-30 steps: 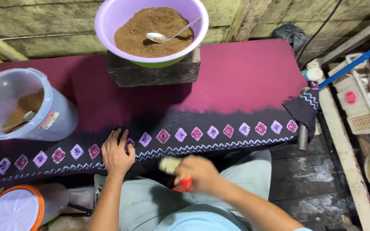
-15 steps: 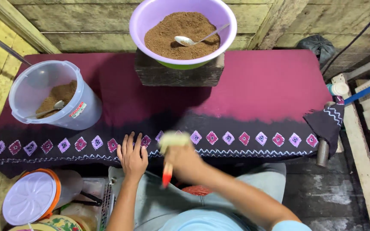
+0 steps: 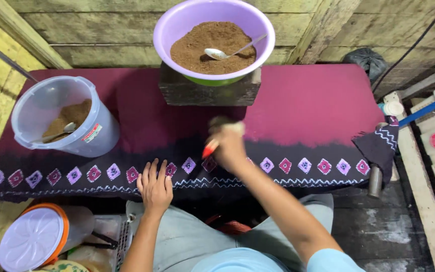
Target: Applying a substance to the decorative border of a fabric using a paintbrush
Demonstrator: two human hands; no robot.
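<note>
My right hand [image 3: 230,146] is closed around a brush [image 3: 216,135] with a red handle and holds it over the dark middle of a maroon and black patterned cloth [image 3: 308,108]. The brush head is blurred. My left hand [image 3: 155,188] lies flat, fingers spread, on the cloth's front border of small diamond shapes. Beyond the brush a purple bowl [image 3: 177,25] of brown powder with a metal spoon [image 3: 230,52] sits on a dark wooden block [image 3: 207,93].
A clear plastic bucket [image 3: 64,118] with some brown powder and a spoon stands on the cloth's left end. An orange-rimmed lidded container [image 3: 33,236] sits by my left knee. Wooden plank wall behind; a blue pole [image 3: 426,108] and crates lie to the right.
My right hand has carried the brush from over my lap forward onto the cloth, towards the block. My left hand stays flat on the border. The view has shifted right.
</note>
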